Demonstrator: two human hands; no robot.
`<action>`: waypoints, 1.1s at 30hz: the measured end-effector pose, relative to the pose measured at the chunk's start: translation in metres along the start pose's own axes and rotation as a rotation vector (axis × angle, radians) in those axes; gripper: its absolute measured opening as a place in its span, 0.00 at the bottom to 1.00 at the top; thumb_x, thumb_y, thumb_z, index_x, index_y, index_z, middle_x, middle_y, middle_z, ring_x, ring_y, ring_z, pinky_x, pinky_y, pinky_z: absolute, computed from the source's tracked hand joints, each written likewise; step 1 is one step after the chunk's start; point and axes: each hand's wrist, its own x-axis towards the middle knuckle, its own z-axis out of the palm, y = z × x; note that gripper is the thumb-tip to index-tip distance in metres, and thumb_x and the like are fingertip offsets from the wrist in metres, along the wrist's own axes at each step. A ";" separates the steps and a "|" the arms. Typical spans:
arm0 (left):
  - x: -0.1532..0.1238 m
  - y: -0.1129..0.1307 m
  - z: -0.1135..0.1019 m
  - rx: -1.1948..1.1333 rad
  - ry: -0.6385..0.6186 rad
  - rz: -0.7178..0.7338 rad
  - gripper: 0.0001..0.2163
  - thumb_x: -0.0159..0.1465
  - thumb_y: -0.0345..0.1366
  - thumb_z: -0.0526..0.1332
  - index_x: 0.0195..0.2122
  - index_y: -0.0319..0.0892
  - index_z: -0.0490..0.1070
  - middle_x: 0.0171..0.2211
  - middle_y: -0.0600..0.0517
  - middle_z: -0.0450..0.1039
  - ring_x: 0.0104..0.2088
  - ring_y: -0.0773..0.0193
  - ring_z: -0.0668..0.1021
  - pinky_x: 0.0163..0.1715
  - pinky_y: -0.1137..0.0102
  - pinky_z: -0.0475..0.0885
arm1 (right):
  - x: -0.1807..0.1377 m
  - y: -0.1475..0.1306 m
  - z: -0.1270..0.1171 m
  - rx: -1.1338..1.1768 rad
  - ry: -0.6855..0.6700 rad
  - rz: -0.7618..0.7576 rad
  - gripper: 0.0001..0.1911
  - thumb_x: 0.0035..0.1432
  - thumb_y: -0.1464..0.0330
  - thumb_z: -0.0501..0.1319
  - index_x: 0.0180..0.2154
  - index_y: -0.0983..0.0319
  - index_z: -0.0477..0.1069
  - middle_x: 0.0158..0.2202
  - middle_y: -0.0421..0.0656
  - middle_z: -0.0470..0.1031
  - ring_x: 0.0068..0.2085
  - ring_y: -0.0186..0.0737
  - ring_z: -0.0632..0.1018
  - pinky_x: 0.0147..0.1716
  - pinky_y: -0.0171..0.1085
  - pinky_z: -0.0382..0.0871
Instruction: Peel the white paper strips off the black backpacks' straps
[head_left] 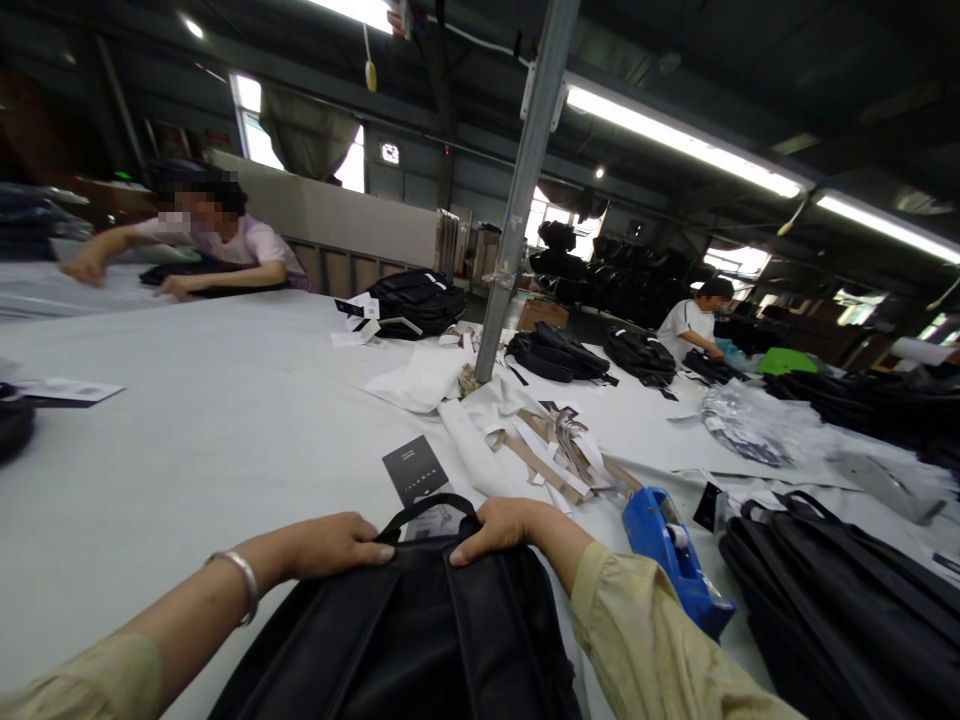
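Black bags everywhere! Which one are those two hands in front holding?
The black bag at the bottom middle: the left hand and right hand grip its top, either side of the handle. Neither touches the other bags.

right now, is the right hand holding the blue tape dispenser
No, the right hand is on the black backpack, with the blue tape dispenser on the table.

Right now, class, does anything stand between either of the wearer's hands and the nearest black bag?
Nothing visible does: the left hand and right hand both touch the black bag at its top, either side of the handle. The dark card lies beyond it; the blue tape dispenser sits off to the right.
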 end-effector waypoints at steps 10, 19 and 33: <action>0.023 -0.034 0.032 0.055 0.222 -0.151 0.28 0.53 0.48 0.60 0.50 0.36 0.76 0.50 0.38 0.77 0.51 0.44 0.77 0.52 0.59 0.69 | -0.016 0.027 0.064 -0.086 0.393 0.312 0.34 0.59 0.41 0.50 0.43 0.62 0.76 0.43 0.53 0.79 0.46 0.54 0.79 0.43 0.46 0.69; 0.029 -0.033 0.033 0.228 0.288 -0.203 0.28 0.53 0.47 0.60 0.51 0.35 0.76 0.53 0.37 0.76 0.53 0.45 0.77 0.54 0.60 0.69 | -0.053 -0.013 0.077 -0.275 0.545 -0.179 0.36 0.61 0.47 0.55 0.63 0.58 0.60 0.67 0.52 0.58 0.67 0.58 0.58 0.63 0.56 0.53; -0.059 0.017 0.124 0.489 0.277 0.037 0.35 0.62 0.61 0.51 0.67 0.52 0.53 0.71 0.46 0.39 0.69 0.40 0.43 0.63 0.39 0.47 | -0.050 -0.007 0.107 -0.171 0.301 -0.133 0.48 0.59 0.43 0.52 0.70 0.63 0.41 0.72 0.54 0.35 0.71 0.61 0.40 0.66 0.60 0.40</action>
